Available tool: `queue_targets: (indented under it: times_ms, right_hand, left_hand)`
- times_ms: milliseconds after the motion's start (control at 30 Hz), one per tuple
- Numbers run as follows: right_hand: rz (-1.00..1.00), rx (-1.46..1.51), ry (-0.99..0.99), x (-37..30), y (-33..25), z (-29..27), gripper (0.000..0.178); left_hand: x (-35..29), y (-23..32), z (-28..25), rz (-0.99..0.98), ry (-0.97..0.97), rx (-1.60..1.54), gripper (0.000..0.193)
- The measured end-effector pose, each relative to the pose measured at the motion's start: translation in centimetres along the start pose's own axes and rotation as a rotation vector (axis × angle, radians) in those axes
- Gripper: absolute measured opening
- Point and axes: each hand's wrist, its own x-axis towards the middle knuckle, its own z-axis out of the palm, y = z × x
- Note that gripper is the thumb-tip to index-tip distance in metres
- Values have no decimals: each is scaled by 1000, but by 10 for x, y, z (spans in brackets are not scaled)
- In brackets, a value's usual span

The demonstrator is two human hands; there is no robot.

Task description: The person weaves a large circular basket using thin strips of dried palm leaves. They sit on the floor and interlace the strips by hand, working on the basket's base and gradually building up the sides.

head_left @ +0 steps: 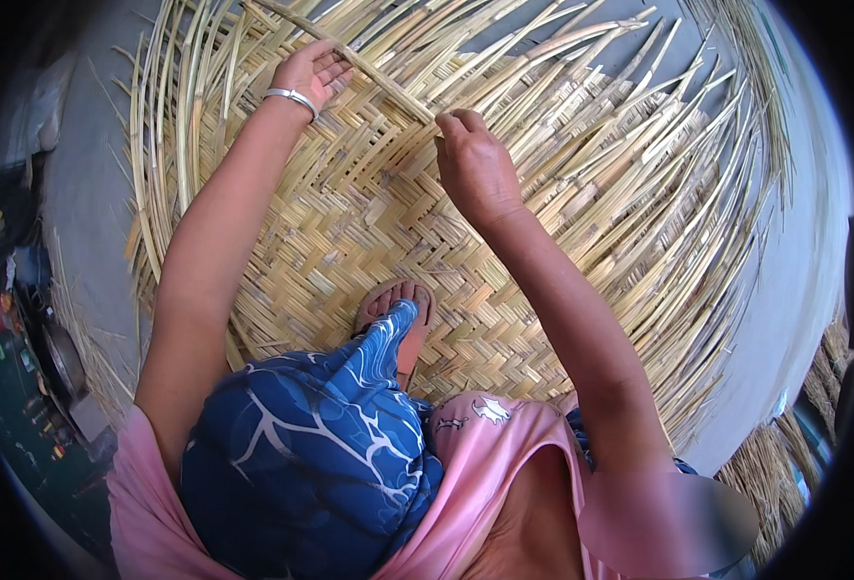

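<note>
A pale woven mat point(349, 246) made of flat reed strips in a zigzag pattern lies under me, its long loose strip ends fanning out past the weave. My right hand point(477, 164) is closed, fingers pinched on the near end of a reed strip point(388, 89) that slants up and leftward over the weave. Close to that strip's farther part is my left hand point(313, 75), palm turned up and fingers loosely extended; whether its fingertips touch the strip I cannot tell. A light-coloured bangle point(293, 96) circles the left wrist.
My sandalled foot point(395, 300) stands on the mat, below blue patterned cloth point(301, 454). Grey floor point(84, 203) surrounds the mat. Assorted small items point(45, 416) lie at the left edge. Bundled dry stalks point(780, 469) lie at the lower right.
</note>
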Motion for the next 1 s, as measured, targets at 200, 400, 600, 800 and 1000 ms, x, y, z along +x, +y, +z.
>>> queue_targets:
  times_ms: [200,400,600,800,1000]
  right_hand:
    - [220,-29,-144,59,-12,33,21]
    - [471,133,-56,67,-8,36,21]
    - [590,271,45,64,-8,31,21]
    - [655,414,78,55,-6,23,23]
    - [641,511,138,47,-7,22,22]
  left_hand:
    - [10,7,-10,0,-169,88,28]
    - [19,14,19,-65,-519,288,26]
    - [36,-8,71,82,-705,1058,28]
    - [43,-9,93,383,-644,1355,33]
    - [28,-1,106,277,-682,1559,21]
